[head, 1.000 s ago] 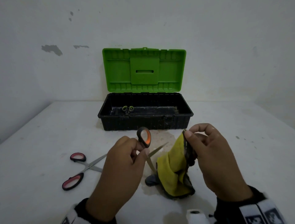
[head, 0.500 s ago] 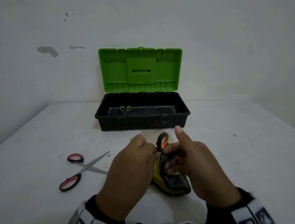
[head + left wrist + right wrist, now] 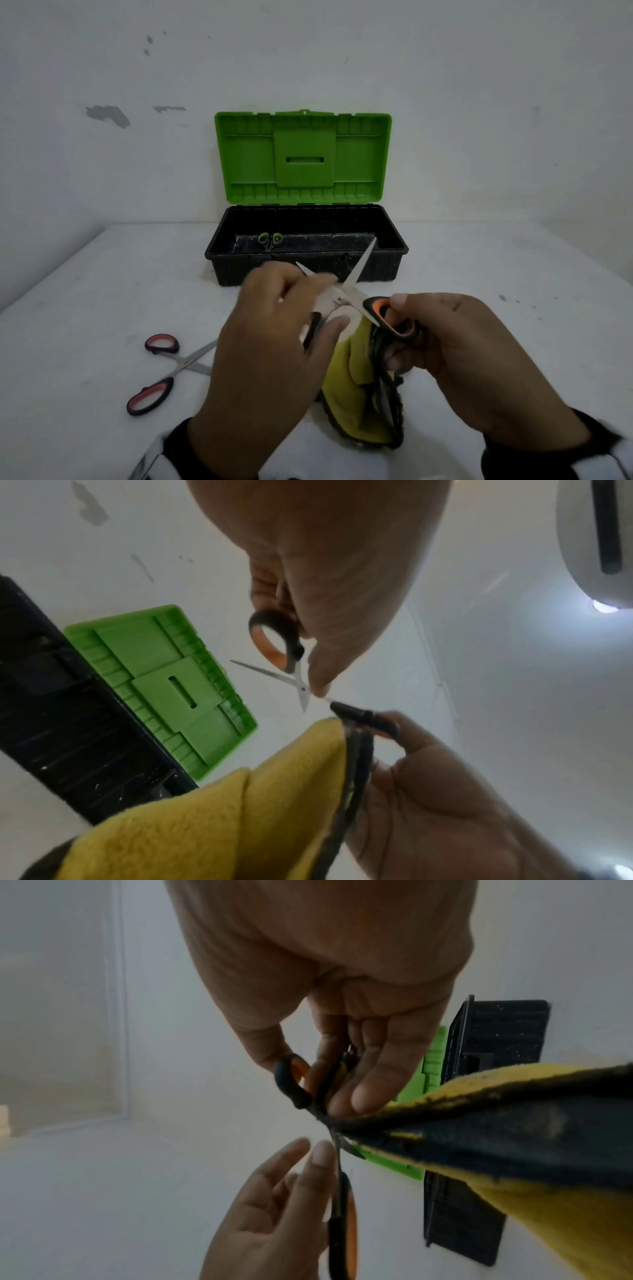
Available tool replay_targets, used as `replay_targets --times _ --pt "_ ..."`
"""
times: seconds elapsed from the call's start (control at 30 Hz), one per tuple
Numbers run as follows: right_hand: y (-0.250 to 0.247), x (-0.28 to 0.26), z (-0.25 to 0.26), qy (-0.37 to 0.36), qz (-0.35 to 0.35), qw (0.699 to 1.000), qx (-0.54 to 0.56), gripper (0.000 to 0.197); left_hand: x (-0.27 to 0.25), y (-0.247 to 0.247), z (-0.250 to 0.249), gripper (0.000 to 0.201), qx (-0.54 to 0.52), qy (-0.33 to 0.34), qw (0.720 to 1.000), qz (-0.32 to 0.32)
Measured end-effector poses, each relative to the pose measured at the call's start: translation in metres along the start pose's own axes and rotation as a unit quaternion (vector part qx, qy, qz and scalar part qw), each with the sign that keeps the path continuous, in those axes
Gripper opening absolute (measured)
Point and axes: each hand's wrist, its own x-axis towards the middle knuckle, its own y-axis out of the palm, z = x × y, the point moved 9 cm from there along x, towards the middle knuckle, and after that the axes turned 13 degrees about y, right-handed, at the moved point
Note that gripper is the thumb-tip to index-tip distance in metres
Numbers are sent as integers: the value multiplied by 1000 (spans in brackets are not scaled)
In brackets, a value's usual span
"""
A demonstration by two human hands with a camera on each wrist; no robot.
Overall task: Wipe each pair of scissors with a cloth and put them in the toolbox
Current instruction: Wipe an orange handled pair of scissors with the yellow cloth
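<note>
Near the front edge of the white table [image 3: 496, 267], two hands meet over a yellow cloth [image 3: 346, 383]. One part of the cloth is dark and dirty, and it hangs down to the table between the hands. The right hand [image 3: 479, 363] has its thumb and fingers curled round one black and orange handle of the orange scissors [image 3: 346, 294], and it pinches the top of the cloth too. The left hand [image 3: 270, 342] is at the other handle and the middle of the scissors. Its fingers look loose and mostly straight from the right wrist view, and I cannot tell if it really grips. The scissors are wide open. One blade points up and away, over the front wall of the toolbox [image 3: 308, 270]. The other blade is partly hidden behind the left hand.

Just left of the left hand, the red scissors [image 3: 164, 370] lie open on the table. The left hand hides the tips of their blades.

Farther back, in the middle of the table, stands the toolbox. It is black with a green lid [image 3: 303, 157], and the lid stands up open against the wall [image 3: 479, 102]. Inside the box, on the left side, lie small green scissors [image 3: 270, 238]. Only their handles show well.

Behind it all, the white wall has a few grey chipped spots [image 3: 109, 114] up on the left.
</note>
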Motion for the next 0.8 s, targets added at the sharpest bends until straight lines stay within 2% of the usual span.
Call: replay_targets --times 0.07,0.13,0.17,0.23,0.3,0.37,0.43,0.5,0.6,0.73,0.8 --pt "-3 -1 -2 -24 -15 1000 -11 30 -11 -6 23 49 -53 -146 988 -16" --pt "-3 0 -9 -35 -19 999 -15 30 -26 5 41 61 -107 -271 956 28" --pt "-3 1 -12 -38 -19 999 -22 31 -33 14 47 65 -149 -312 936 57" --pt "-1 3 -19 -46 -23 998 -45 31 -42 29 50 57 -274 -369 885 72" --pt "4 3 -22 -59 -25 995 -71 29 -44 37 45 32 -373 -393 838 70" --pt "9 1 -22 -75 -23 992 -94 27 -46 40 43 17 -403 -397 822 69" --pt "10 -2 -18 -93 -30 990 -103 27 -48 39 48 16 -376 -394 836 60" --pt "2 -3 -18 -104 -51 989 -94 27 -45 33 50 18 -320 -364 873 53" --pt "-18 0 -17 -124 -97 985 -69 5 -40 24 48 26 -246 -325 912 51" --pt "-35 3 -15 -143 -130 980 -47 20 -36 21 42 35 -216 -303 927 52" --pt "-31 0 -8 -164 -117 979 -20 24 -35 23 40 36 -212 -292 931 52"
